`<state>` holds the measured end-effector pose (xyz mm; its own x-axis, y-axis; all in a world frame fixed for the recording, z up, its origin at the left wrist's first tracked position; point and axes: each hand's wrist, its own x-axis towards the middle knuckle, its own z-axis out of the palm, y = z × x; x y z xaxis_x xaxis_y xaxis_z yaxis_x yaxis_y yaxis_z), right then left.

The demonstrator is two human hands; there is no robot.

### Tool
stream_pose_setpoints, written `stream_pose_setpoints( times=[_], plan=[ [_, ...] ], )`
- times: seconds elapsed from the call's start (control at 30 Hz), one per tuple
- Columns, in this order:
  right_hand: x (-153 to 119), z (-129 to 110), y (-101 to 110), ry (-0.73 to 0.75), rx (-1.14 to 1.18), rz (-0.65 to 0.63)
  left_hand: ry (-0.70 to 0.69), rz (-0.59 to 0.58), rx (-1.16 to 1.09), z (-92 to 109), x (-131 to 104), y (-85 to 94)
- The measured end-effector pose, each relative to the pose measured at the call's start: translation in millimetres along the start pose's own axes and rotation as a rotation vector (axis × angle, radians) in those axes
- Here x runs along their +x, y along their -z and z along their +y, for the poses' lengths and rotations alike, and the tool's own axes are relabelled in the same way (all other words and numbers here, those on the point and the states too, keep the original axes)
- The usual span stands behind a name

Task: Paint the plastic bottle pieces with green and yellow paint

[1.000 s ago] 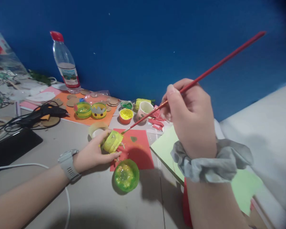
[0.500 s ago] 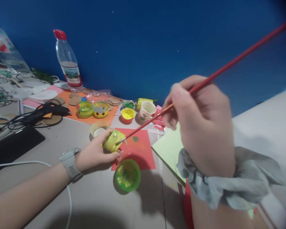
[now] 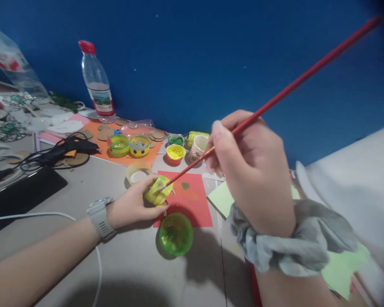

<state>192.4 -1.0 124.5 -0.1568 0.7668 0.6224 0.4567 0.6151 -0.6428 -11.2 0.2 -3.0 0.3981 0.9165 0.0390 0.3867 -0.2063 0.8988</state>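
Observation:
My left hand (image 3: 136, 209), with a grey watch on its wrist, is closed around a small yellow-painted plastic cup (image 3: 158, 192) tilted on its side. My right hand (image 3: 252, 170) pinches a long red paintbrush (image 3: 284, 91) whose bristle tip touches the yellow cup's painted wall. Under and beside the cup lies a red paper sheet (image 3: 196, 204) with a dark green paint spot. Just in front of it stands a green translucent bowl (image 3: 176, 234) with wet paint inside. A pale round container (image 3: 131, 172) sits behind my left hand.
Behind stand a tub of yellow paint (image 3: 175, 152), a tub of green paint (image 3: 176, 140) and a patterned paper cup (image 3: 198, 149). Two yellow painted rings rest on orange paper (image 3: 126, 160). A water bottle (image 3: 99, 91), glue gun (image 3: 64, 148) and black phone (image 3: 28, 192) are left.
My right hand has moved left and slightly down, and the brush tip has slid a little along the yellow cup. The whole view has shifted slightly.

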Motion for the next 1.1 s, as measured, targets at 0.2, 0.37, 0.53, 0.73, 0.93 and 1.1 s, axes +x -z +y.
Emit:
stream_pose_setpoints(
  times=[0.2, 0.37, 0.53, 0.73, 0.93, 1.1],
  plan=[
    [2, 12, 4, 0.036, 0.074, 0.142, -0.084, -0.032, 0.065, -3, 1, 0.3],
    [-1, 8, -1, 0.039, 0.011, 0.026, -0.106, -0.014, 0.074, -3, 1, -0.8],
    [0, 6, 4, 0.084, -0.063, 0.225, -0.107, -0.002, 0.087, -6, -1, -0.7],
    [-4, 1, -8, 0.053, 0.049, 0.03, -0.088, 0.019, 0.05, -9, 0, -2.3],
    [-5, -6, -2, 0.088, -0.063, 0.216, -0.117, 0.05, 0.057, -9, 1, -1.0],
    [-5, -4, -4, 0.116, -0.068, 0.122, -0.112, 0.068, 0.05, -8, 0, -0.7]
  ],
)
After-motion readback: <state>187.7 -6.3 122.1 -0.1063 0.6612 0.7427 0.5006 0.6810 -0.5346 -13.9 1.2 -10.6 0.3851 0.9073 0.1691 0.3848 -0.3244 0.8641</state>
